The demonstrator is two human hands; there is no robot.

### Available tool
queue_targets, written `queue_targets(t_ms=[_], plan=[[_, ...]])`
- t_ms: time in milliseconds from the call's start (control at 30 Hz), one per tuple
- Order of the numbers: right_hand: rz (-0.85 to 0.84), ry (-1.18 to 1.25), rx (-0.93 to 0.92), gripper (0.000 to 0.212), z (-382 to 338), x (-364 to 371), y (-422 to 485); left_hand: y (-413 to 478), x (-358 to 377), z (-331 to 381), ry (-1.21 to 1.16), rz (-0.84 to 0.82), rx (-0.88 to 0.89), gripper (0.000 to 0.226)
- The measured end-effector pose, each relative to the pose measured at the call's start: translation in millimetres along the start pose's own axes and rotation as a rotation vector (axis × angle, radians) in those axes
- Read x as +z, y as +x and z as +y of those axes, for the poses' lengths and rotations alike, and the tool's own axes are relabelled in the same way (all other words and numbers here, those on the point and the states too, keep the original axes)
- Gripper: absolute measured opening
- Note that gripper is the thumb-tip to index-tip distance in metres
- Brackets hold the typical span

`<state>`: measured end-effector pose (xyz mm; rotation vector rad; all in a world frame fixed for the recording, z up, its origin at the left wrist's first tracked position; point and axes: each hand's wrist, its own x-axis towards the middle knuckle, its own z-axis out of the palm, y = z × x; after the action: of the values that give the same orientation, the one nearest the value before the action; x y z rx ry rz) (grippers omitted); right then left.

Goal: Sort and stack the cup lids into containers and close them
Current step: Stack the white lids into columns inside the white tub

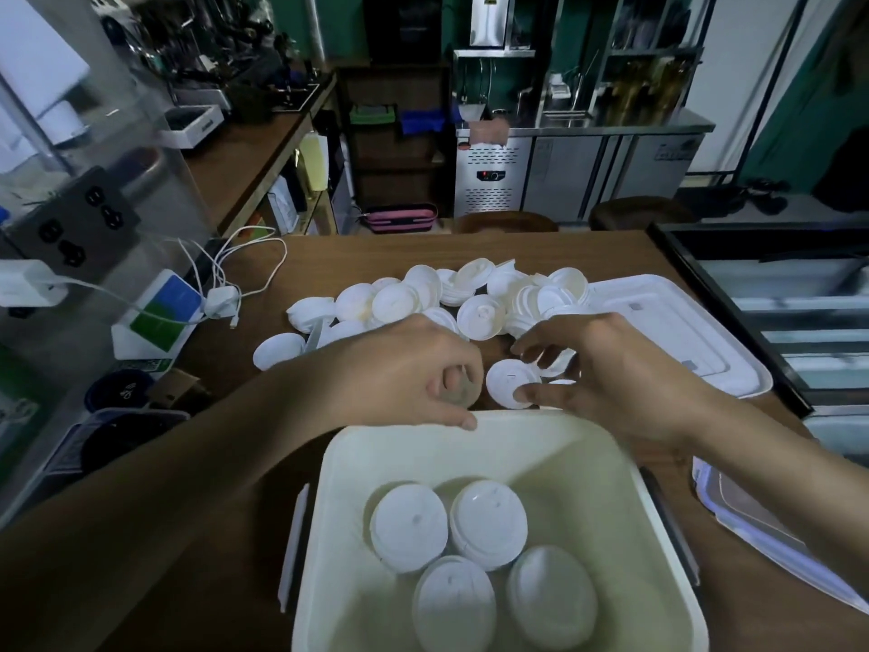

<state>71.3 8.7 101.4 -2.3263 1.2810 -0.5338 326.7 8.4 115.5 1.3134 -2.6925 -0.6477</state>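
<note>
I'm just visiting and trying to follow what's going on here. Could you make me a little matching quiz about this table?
1 right hand
2 loose lids
3 lid stacks
4 flat white cover

a in the tub
b right of the heap
c pinches one lid
d heaped behind the tub

Pairs: 1-c, 2-d, 3-a, 4-b

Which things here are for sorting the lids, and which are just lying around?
For the job:
pile of loose lids
single lid pinched by the right hand
tub
lid stacks inside it
flat tub cover

Just lying around:
white charger with its cables
green-and-blue stand
socket panel
</note>
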Motion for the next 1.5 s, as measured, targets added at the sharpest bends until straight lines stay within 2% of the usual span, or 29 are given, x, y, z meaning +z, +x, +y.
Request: queue_targets(t_ms=[33, 133, 333, 533, 700, 867, 1000, 1167, 1333, 1400, 1500], plan=[[-0.01, -0.045, 0.027, 0.032, 10, 0, 8, 8, -2, -7, -0.019, 0.014, -0.023, 0.033], [-0.072, -0.171, 0.082, 0.048, 43, 5, 32, 34, 4, -37, -0.045, 0.048, -0.13, 0.036], [-0.222, -0.296, 0.136, 0.08, 93, 45, 58, 77, 59, -86, 0.04, 0.006, -0.323, 0.077], [-0.351, -0.622, 0.015, 0.1, 106, 74, 72, 98, 91, -106, 0.046, -0.034, -0.274, 0.061], [-0.404, -0.686, 0.0, 0.098, 109, 83, 86, 103, 100, -118, 0.017, -0.049, -0.242, 0.064], [-0.336, -0.578, -0.019, 0.084, 107, 80, 90, 101, 99, -119, -0.007, -0.061, -0.257, 0.051], [-0.248, -0.405, -0.031, 0.076, 95, 66, 83, 88, 77, -104, -0.027, -0.02, -0.2, 0.034], [-0.176, -0.12, 0.021, 0.077, 63, 32, 61, 54, 28, -68, -0.067, 0.103, -0.134, 0.037], [-0.101, 0.039, -0.038, 0.074, 26, 9, 34, 21, 6, -41, -0.108, 0.156, -0.064, 0.063], [-0.107, 0.057, -0.045, 0.075, 15, 5, 21, 9, 7, -32, -0.119, 0.183, -0.023, 0.08], [-0.113, 0.078, -0.079, 0.079, -1, 4, -1, -9, 6, -15, -0.175, 0.219, 0.052, 0.092]])
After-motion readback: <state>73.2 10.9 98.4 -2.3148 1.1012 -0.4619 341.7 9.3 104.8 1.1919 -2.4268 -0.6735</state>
